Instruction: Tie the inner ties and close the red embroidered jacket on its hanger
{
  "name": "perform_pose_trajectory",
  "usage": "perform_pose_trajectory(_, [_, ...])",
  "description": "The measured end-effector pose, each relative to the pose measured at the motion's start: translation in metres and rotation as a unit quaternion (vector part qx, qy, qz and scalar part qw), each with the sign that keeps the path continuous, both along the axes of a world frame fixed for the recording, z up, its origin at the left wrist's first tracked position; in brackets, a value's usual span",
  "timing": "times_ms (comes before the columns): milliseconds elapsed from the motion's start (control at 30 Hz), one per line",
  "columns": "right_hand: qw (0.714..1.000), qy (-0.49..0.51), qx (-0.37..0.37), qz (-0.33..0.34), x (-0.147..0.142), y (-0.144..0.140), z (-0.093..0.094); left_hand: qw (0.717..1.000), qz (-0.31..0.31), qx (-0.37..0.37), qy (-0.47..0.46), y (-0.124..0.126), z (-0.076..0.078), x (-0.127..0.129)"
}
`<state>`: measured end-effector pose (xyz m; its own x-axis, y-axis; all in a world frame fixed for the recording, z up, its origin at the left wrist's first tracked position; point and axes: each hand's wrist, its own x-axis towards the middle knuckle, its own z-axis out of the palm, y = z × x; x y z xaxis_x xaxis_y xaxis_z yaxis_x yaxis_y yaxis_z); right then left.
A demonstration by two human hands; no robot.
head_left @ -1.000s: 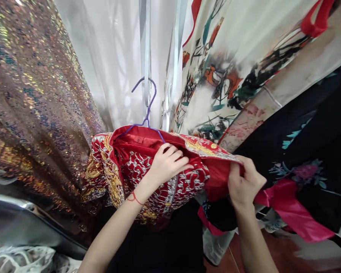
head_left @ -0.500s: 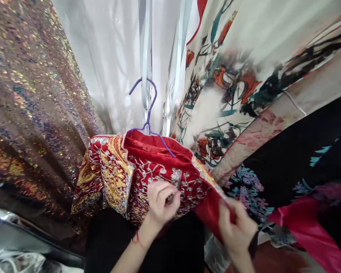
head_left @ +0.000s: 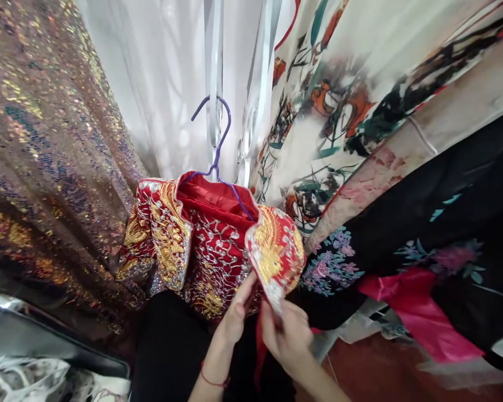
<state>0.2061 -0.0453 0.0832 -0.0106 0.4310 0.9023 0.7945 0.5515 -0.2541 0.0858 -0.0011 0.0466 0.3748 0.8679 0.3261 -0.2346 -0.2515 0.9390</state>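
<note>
A red garment (head_left: 212, 245) thick with gold and silver embroidery hangs on a purple wire hanger (head_left: 218, 151). A small size tag shows inside its collar. My left hand (head_left: 235, 318) pinches the lower front edge of the red cloth. My right hand (head_left: 287, 335) grips the bottom of the right front flap (head_left: 274, 254), which is folded toward the middle. The two hands are close together below the garment. A thin red string circles my left wrist.
Hanging clothes crowd all around: a sequined bronze fabric (head_left: 46, 156) on the left, white sheer cloth (head_left: 163, 84) behind, a cream printed robe (head_left: 360, 89) and a black floral robe with pink lining (head_left: 436, 245) on the right. A dark bag edge (head_left: 46, 346) lies at lower left.
The right flap has been brought in and folded toward the centre. Both hands have dropped lower and come together at the garment's bottom edge.
</note>
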Motion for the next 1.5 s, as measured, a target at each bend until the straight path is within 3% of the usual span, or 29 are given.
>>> perform_pose_trajectory(100, [0.993,-0.065,-0.095,0.040,-0.002,0.021,0.004,0.996,0.049,-0.077,-0.005,0.001,-0.010,-0.001])
perform_pose_trajectory(167, [0.977,-0.125,-0.147,0.093,0.008,0.023,0.014,0.990,0.112,-0.090,0.014,0.003,-0.005,0.000])
perform_pose_trajectory(233, [0.967,-0.150,-0.149,0.139,0.024,0.017,0.030,0.990,0.124,-0.074,0.007,0.003,0.002,0.002])
perform_pose_trajectory(300, [0.985,-0.074,-0.099,0.121,0.041,0.013,0.050,0.991,0.121,-0.057,-0.008,0.003,0.008,0.003])
perform_pose_trajectory(400, [0.993,0.106,-0.040,0.009,0.058,0.032,0.083,0.987,0.146,-0.073,-0.008,0.001,0.009,0.002])
perform_pose_trajectory(433, [0.993,0.101,-0.061,-0.002,0.061,0.045,0.094,0.985,0.152,-0.078,-0.003,0.000,0.009,0.001])
perform_pose_trajectory(500, [0.986,0.057,-0.147,0.049,0.063,0.076,0.109,0.985,0.156,-0.074,0.004,-0.003,0.008,-0.003])
perform_pose_trajectory(567, [0.949,0.042,-0.285,0.127,0.064,0.103,0.113,0.986,0.156,-0.050,0.008,-0.006,0.009,-0.006])
perform_pose_trajectory(633, [0.883,0.073,-0.407,0.223,0.066,0.117,0.105,0.986,0.163,-0.024,0.009,-0.008,0.009,-0.008])
perform_pose_trajectory(700, [0.839,0.128,-0.446,0.284,0.071,0.118,0.089,0.984,0.180,-0.003,0.006,-0.009,0.008,-0.007])
perform_pose_trajectory(733, [0.836,0.155,-0.436,0.296,0.074,0.114,0.082,0.982,0.190,0.005,0.003,-0.009,0.008,-0.006])
perform_pose_trajectory(800, [0.856,0.186,-0.388,0.288,0.080,0.104,0.072,0.978,0.206,0.018,0.000,-0.006,0.008,-0.002])
perform_pose_trajectory(867, [0.897,0.178,-0.321,0.247,0.083,0.092,0.076,0.975,0.218,0.030,-0.001,0.001,0.014,0.001])
perform_pose_trajectory(1000, [0.980,0.094,-0.145,0.099,0.078,0.075,0.116,0.964,0.256,0.074,0.007,0.024,0.042,-0.003])
perform_pose_trajectory(1067, [0.993,0.058,-0.096,0.037,0.069,0.066,0.134,0.952,0.288,0.103,0.015,0.037,0.054,-0.011])
perform_pose_trajectory(1133, [0.996,0.030,-0.083,-0.002,0.057,0.056,0.138,0.942,0.315,0.113,0.020,0.048,0.055,-0.019])
perform_pose_trajectory(1233, [0.995,-0.007,-0.095,-0.040,0.045,0.042,0.114,0.935,0.345,0.073,0.032,0.053,0.031,-0.029])
perform_pose_trajectory(1333, [0.992,-0.015,-0.117,-0.043,0.046,0.032,0.072,0.938,0.343,0.004,0.048,0.042,-0.013,-0.036])
perform_pose_trajectory(1433, [0.989,0.021,-0.142,-0.029,0.055,0.026,0.038,0.961,0.258,-0.047,0.083,0.025,-0.052,-0.044])
perform_pose_trajectory(1500, [0.984,0.049,-0.167,-0.033,0.059,0.022,0.025,0.973,0.186,-0.071,0.119,0.017,-0.068,-0.051])
